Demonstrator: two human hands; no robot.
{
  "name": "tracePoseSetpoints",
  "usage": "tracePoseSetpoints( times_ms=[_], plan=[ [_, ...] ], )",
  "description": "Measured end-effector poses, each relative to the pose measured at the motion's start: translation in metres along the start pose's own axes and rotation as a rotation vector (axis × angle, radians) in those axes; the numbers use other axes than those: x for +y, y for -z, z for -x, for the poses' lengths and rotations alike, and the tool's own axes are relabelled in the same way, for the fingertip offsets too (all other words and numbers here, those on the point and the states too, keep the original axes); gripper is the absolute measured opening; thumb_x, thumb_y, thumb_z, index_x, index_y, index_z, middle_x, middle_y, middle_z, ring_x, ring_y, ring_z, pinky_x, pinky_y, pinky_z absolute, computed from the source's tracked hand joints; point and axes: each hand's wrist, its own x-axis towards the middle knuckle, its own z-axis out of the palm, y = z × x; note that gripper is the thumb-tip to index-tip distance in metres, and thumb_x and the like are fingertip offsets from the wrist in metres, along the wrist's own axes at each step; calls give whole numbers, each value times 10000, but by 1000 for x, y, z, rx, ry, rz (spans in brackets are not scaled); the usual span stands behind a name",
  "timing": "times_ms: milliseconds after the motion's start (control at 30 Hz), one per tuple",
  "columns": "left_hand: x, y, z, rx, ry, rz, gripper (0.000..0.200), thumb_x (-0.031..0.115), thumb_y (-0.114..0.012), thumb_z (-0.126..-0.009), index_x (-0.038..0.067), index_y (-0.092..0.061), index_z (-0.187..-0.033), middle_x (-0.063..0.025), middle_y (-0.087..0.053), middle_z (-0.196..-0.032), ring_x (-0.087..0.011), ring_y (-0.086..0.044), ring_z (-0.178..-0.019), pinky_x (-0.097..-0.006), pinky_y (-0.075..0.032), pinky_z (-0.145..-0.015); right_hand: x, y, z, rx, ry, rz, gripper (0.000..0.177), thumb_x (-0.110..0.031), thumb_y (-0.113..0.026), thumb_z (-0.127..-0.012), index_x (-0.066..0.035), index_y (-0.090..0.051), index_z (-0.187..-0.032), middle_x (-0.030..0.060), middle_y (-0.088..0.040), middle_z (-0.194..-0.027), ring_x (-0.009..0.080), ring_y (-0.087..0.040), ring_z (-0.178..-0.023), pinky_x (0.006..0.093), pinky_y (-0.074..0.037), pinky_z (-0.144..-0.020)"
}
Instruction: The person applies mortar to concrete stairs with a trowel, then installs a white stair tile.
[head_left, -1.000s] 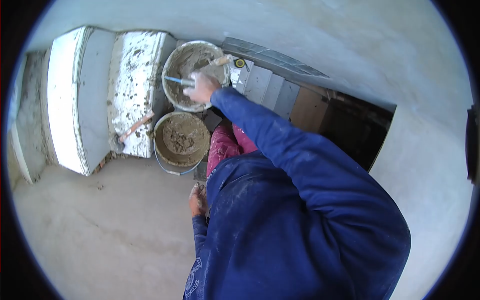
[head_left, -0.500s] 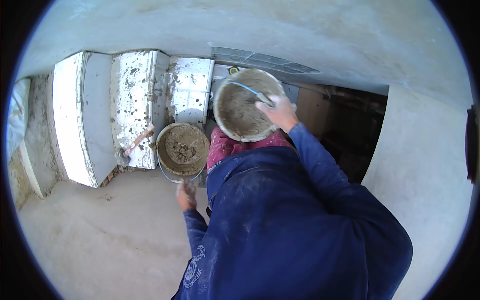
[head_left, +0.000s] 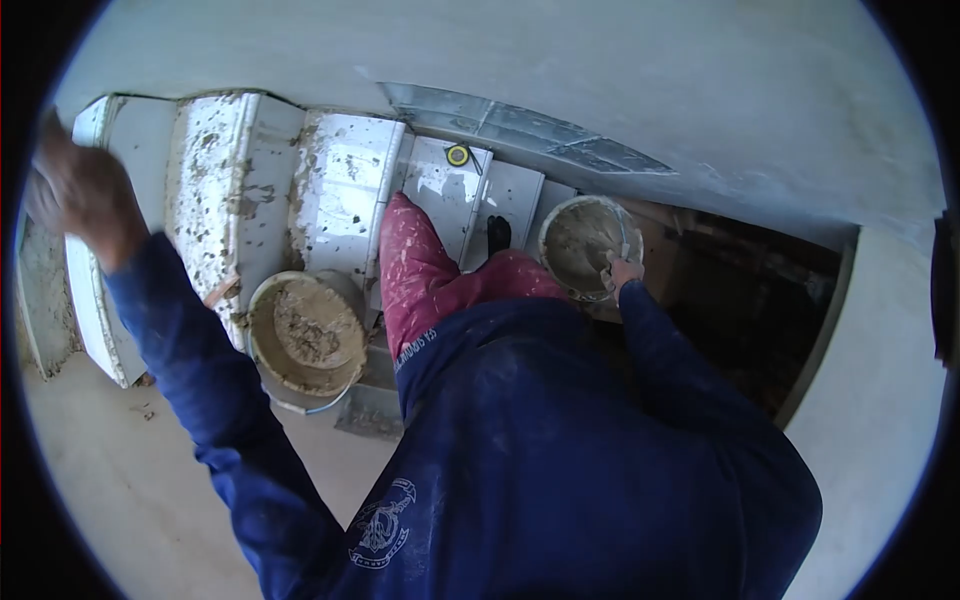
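Right hand [head_left: 622, 272] first: you've got it curled closed at the handle of the pale-rimmed bucket [head_left: 548, 222], and there's grey-brown, mortar-like stuff [head_left: 588, 243] smeared over its inside. Half a second ago that bucket was right in front of your lap; now it's out to your right — so your legs [head_left: 420, 265] come between it and the other bucket. Whether it hangs free or touches something below, I can't tell. Just left of that hand, past the held bucket, a dark shoe [head_left: 498, 232] shows on a step; farther left and forward, a yellow tape measure [head_left: 457, 155] lies on another step. To the hand's right, a dark opening [head_left: 740, 300]. Over to your left hand [head_left: 85, 195] — it has come up and away from the second bucket, out at the view's edge, blurred, its fingers too unclear to say whether they're wide, narrow or round anything. It's near the upper steps [head_left: 210, 165], splattered with the same sort of muck. Right of that hand and closer to your body, the second bucket [head_left: 262, 325] stands with lumpy brown mix [head_left: 312, 325] inside, its handle drooping on the near side. An orange-red tool handle [head_left: 222, 291] pokes out just beside it.
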Motion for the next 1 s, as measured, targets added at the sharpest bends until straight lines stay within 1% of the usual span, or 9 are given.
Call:
tracePoseSetpoints(
  times_ms=[133, 200, 300, 400, 500, 600, 800, 900, 1000],
  plan=[
    [-33, -120, 40, -367, 138, -230, 505, 311, -449, -1049, -69, -501, -1378, -227, -579, -1336, -286, -567, -1244, -374, -458, -1044, 100, 53, -110, 196, -27, 10, 312, -218, -806, -770, 15, -634, -888, 82, -613, -748, 209, -564, -604, 377, -490, -569],
    [-48, -149, 73, -479, 195, -291, 504, 312, -449, -1049, -68, -502, -1376, -227, -581, -1329, -287, -570, -1236, -375, -460, -1038, 122, 79, -138, 263, -33, 55, 534, -310, -823, -737, 117, -683, -1026, 198, -727, -944, 279, -699, -863, 397, -522, -779],
    [-62, -170, 115, -551, 260, -314, 504, 314, -448, -1050, -68, -503, -1374, -227, -585, -1320, -289, -574, -1223, -376, -464, -1028, 140, 123, -156, 273, -8, 80, 534, -285, -829, -715, 133, -681, -1013, 206, -725, -978, 284, -704, -883, 391, -518, -797],
    [-73, -181, 149, -591, 311, -327, 503, 316, -446, -1050, -67, -504, -1372, -226, -588, -1311, -291, -579, -1209, -378, -467, -1019, 185, 170, -200, 399, 50, 68, 422, -223, -823, -720, 113, -704, -947, 186, -725, -932, 289, -696, -862, 398, -517, -785],
    [-83, -187, 179, -606, 339, -332, 503, 318, -445, -1051, -67, -506, -1369, -226, -591, -1302, -293, -584, -1196, -379, -471, -1010, 139, 178, -153, 390, 79, -213, 273, -149, -802, -735, 79, -715, -856, 128, -704, -798, 253, -673, -699, 387, -513, -649],
    [-90, -193, 214, -612, 367, -336, 503, 320, -444, -1051, -66, -507, -1367, -226, -595, -1292, -294, -588, -1183, -380, -475, -1000, 126, 186, -152, 387, -130, -146, 145, -93, -780, -746, 29, -707, -775, 71, -647, -675, 192, -602, -536, 352, -454, -503],
    [-102, -199, 292, -574, 406, -352, 502, 324, -442, -1052, -65, -510, -1363, -225, -601, -1274, -298, -597, -1157, -383, -482, -982, 175, 196, -230, 306, -65, -143, 134, -102, -764, -756, 4, -690, -722, 56, -622, -636, 174, -581, -489, 335, -425, -452],
    [-106, -193, 339, -542, 427, -376, 502, 325, -441, -1052, -65, -511, -1360, -225, -605, -1264, -300, -602, -1144, -384, -486, -972, 176, 184, -255, 366, -73, -113, 106, -151, -719, -821, -78, -695, -748, 4, -472, -546, 165, -429, -405, 350, -319, -395],
    [-113, -190, 384, -530, 453, -392, 501, 327, -440, -1053, -64, -513, -1358, -225, -608, -1255, -302, -606, -1131, -385, -489, -963, 203, 195, -295, 308, -100, -250, 109, -139, -721, -833, -86, -658, -761, 3, -433, -526, 174, -392, -386, 352, -314, -389]
  ],
)
